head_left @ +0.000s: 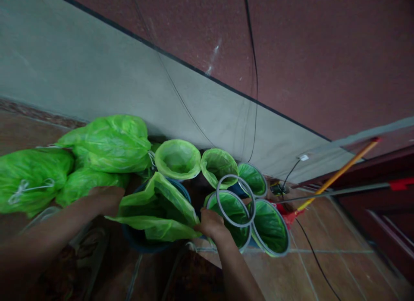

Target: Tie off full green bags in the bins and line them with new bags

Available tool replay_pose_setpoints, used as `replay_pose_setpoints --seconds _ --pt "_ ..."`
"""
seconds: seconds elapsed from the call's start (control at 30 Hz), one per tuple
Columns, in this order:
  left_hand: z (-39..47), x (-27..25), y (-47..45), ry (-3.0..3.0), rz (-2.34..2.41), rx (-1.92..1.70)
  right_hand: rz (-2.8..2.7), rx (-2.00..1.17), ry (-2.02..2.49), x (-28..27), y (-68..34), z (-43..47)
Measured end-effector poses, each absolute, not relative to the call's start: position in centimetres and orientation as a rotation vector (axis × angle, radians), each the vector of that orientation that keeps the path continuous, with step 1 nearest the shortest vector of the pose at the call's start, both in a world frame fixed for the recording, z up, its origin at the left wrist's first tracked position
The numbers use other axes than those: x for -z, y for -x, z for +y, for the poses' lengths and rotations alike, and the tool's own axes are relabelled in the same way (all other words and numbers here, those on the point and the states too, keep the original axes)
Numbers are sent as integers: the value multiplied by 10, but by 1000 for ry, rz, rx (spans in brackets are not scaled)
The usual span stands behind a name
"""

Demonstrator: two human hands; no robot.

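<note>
We are gripping the loose green liner [158, 208] at both edges over the dark bin [145, 242], our left hand [106, 197] closed on it at nine o'clock and our right hand [211, 223] pinching it at three, a grey ring [235, 200] lying just beyond.

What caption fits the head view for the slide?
Both hands, left hand and right hand, fit a green bag into a dark bin beside lined bins and tied green bags.

Tied green bags [97, 145] left; lined bins [177, 159] along wall; broom handle [339, 172] leaning right
</note>
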State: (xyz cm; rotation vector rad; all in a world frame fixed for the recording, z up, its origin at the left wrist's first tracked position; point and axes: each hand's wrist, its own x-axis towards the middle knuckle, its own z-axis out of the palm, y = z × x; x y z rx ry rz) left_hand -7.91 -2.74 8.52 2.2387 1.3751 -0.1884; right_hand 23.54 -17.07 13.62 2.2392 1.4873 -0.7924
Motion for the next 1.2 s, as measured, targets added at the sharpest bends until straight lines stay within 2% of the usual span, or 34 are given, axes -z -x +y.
replay_pose_setpoints --seconds 0.1,0.23,0.37,0.6,0.8,1.0,1.2 --pt "-37 -99 54 -2258 1448 355 1580 697 -2405 -131 -218 -159" --pt "-39 -107 27 -2282 1456 250 1772 728 -2470 -115 -201 -147" --pt "-37 -100 19 -2337 1481 209 1727 719 -2470 -106 -197 -142" --pt "-28 -115 33 -2372 1752 185 1519 402 -2675 -137 -231 -139" --pt "-36 -115 25 -2348 1715 178 1490 572 -2515 -134 -228 -149" --pt "-35 -102 12 -2474 1712 -35 1738 344 -2533 -128 -202 -143" --pt "-28 -87 15 -2527 1489 -9 1873 383 -2376 -114 -190 -138"
